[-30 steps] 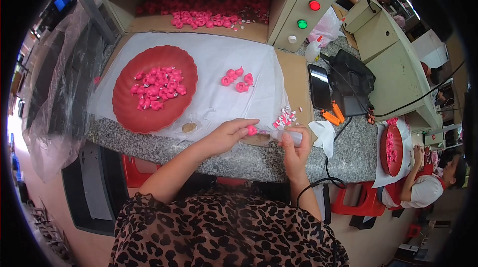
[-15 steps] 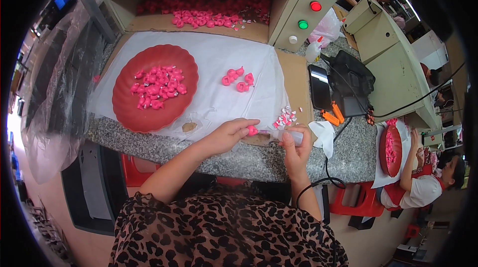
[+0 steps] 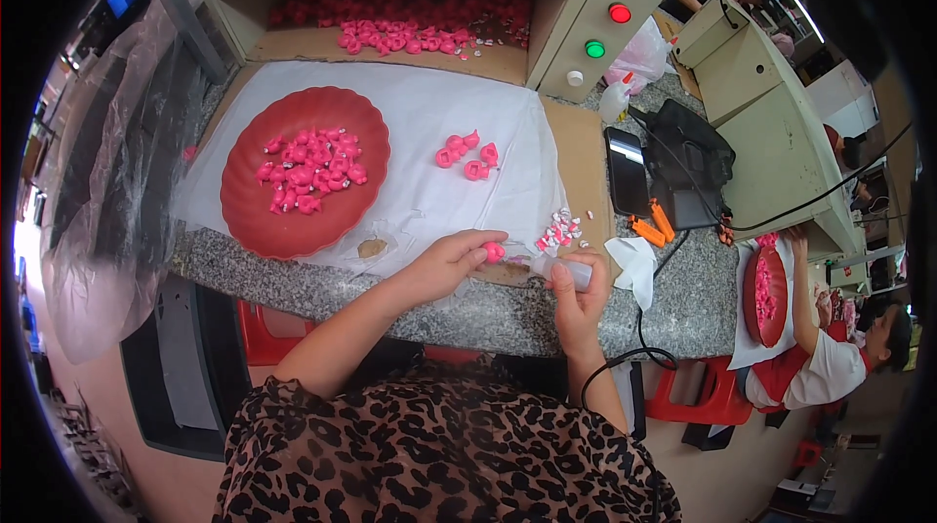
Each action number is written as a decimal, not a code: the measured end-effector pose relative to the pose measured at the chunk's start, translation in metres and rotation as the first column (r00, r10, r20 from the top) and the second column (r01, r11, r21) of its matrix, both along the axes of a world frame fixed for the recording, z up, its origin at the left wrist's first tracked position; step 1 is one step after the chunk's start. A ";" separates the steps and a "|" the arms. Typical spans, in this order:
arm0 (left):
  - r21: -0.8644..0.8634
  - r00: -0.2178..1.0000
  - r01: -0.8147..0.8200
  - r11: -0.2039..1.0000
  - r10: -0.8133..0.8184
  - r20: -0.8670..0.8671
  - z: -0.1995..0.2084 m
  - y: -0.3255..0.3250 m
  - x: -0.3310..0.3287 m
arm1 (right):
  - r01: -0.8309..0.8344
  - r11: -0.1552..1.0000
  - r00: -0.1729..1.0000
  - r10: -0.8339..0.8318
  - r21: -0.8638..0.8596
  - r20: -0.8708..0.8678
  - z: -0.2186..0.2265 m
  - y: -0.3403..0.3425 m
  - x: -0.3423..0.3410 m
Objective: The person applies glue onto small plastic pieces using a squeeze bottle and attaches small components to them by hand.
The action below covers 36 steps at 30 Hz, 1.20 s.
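Between the fingertips of my left hand (image 3: 457, 258) is a small pink plastic figure piece (image 3: 494, 252). My right hand (image 3: 578, 291) is wrapped round a translucent squeeze bottle (image 3: 572, 273), whose narrow tip points left at the pink piece, a little apart from it. Beyond my hands, a small pile of pink and white bits (image 3: 559, 230) lies near the sheet's right edge. Several loose pink pieces (image 3: 467, 154) sit on the white paper (image 3: 415, 118). To the left, a red scalloped plate (image 3: 256, 157) holds a heap of similar pink pieces with silvery spots.
At the back stands a beige machine (image 3: 558, 40) with button lights, with many pink pieces inside its opening. On the right lie a phone (image 3: 627, 172), a black bag (image 3: 688, 157), orange tools (image 3: 648, 232), a white tissue (image 3: 634, 269) and a cable. A co-worker (image 3: 820, 372) sits at far right.
The squeeze bottle's tip has drawn back slightly from the pink piece. At far right, the co-worker's arm has reached further up toward the machine there.
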<state>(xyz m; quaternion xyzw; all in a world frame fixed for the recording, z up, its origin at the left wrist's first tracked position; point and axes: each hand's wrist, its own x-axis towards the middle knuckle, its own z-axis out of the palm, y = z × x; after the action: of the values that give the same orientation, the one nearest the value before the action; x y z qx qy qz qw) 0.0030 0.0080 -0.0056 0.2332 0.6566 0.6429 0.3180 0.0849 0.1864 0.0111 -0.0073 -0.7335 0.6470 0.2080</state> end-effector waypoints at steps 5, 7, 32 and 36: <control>0.007 1.000 -0.004 1.000 0.004 0.001 0.000 0.000 0.000 | 0.010 0.999 1.000 -0.010 -0.034 0.006 -0.001 -0.003 0.000; 0.016 1.000 -0.011 1.000 0.011 0.012 -0.002 0.001 0.000 | 0.015 0.999 1.000 -0.015 -0.035 0.010 -0.002 -0.003 0.000; 0.177 0.967 -0.141 0.974 0.098 0.236 -0.001 0.004 0.005 | 0.155 0.928 0.978 -0.097 -0.339 0.182 -0.003 0.056 0.006; 0.259 0.905 -0.198 0.945 0.075 0.419 0.002 0.006 0.010 | 0.197 0.954 0.942 -0.120 -0.227 0.313 0.008 0.075 -0.010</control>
<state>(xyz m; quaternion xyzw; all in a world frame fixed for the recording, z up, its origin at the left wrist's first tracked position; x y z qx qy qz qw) 0.0125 0.0137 -0.0040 0.0936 0.4883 0.7886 0.3618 0.0753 0.2613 0.0189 -0.1904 -0.6638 0.7085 0.1451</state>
